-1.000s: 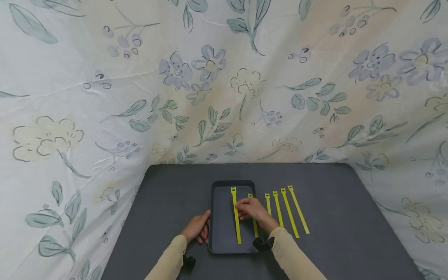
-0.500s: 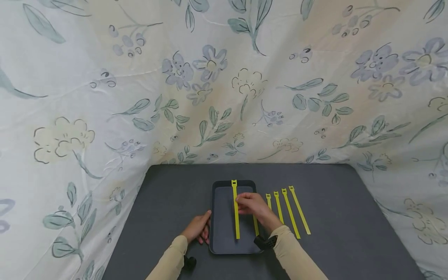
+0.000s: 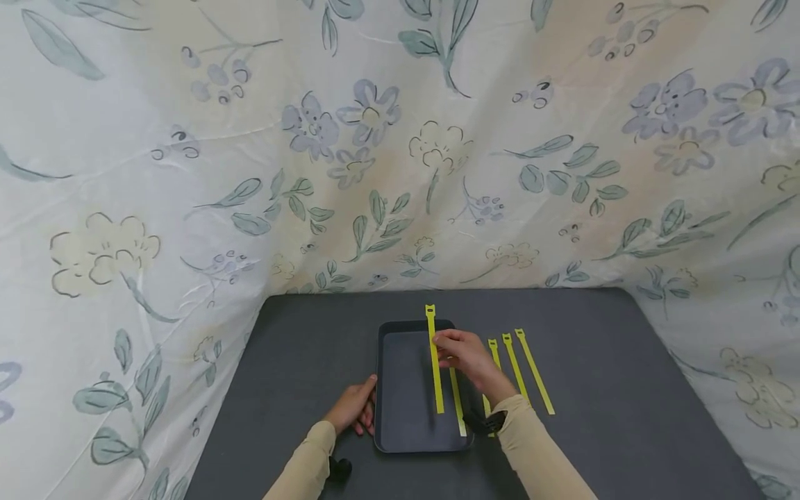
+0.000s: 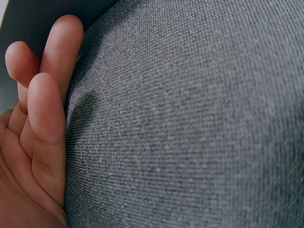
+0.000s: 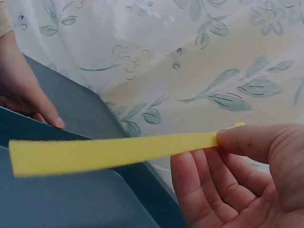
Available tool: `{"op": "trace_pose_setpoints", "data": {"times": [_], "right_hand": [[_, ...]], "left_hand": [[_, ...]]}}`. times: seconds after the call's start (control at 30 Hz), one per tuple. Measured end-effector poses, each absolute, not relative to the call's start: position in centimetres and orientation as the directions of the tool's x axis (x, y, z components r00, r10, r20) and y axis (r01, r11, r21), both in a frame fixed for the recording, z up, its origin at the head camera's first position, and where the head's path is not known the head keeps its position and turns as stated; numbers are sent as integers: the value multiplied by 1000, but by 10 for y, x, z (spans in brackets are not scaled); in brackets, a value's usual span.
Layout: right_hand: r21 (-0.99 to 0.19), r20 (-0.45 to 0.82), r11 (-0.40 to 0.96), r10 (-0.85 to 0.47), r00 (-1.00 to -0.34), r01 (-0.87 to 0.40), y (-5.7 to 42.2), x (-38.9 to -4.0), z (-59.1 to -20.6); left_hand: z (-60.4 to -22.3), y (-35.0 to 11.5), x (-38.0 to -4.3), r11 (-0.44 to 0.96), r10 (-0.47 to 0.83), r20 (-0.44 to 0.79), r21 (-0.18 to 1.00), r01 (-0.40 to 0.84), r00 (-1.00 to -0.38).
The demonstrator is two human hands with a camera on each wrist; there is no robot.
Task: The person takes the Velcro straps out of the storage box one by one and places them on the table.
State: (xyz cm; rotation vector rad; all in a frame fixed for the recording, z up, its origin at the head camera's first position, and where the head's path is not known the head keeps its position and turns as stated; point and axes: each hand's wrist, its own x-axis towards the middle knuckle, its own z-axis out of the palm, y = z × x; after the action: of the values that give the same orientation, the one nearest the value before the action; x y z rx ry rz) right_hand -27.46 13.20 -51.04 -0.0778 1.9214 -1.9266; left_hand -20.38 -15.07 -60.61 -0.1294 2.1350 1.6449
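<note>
My right hand [image 3: 465,355] pinches a yellow hook-and-loop cable tie [image 3: 437,382] between thumb and fingers, its slotted head pointing away. In the right wrist view the tie [image 5: 109,152] stretches flat from the fingertips, raised over the dark tray [image 3: 403,396]. A second yellow tie [image 3: 459,410] lies along the tray's right side, its far end hidden behind the hand. At the tray's left edge rests my left hand [image 3: 351,406], thumb along the rim and the other fingers low outside the wall. In the left wrist view, those fingers [image 4: 47,109] lie loosely bent over grey fabric.
Several more yellow ties [image 3: 534,371] lie in a row on the dark grey table [image 3: 594,361] right of the tray, partly covered by the right hand and forearm. A floral cloth [image 3: 400,173] hangs behind the table and at both sides.
My right hand has lifted the pinched cable tie up from the tray and shifted it right and farther from me. My left hand has stayed at the tray's edge.
</note>
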Motion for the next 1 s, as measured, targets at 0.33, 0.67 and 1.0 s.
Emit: {"op": "trace_pose_setpoints", "data": {"times": [0.33, 0.67, 1.0], "right_hand": [[-976, -219, 68, -270, -938, 209, 156, -288, -494], [-978, -196, 107, -205, -959, 177, 187, -294, -486], [-971, -198, 164, -143, -970, 174, 221, -294, -473]], "left_hand": [[-610, -152, -205, 288, 202, -387, 901, -323, -900], [-608, -150, -203, 286, 196, -380, 904, -318, -904], [-604, -149, -200, 286, 197, -386, 902, -324, -901]]}}
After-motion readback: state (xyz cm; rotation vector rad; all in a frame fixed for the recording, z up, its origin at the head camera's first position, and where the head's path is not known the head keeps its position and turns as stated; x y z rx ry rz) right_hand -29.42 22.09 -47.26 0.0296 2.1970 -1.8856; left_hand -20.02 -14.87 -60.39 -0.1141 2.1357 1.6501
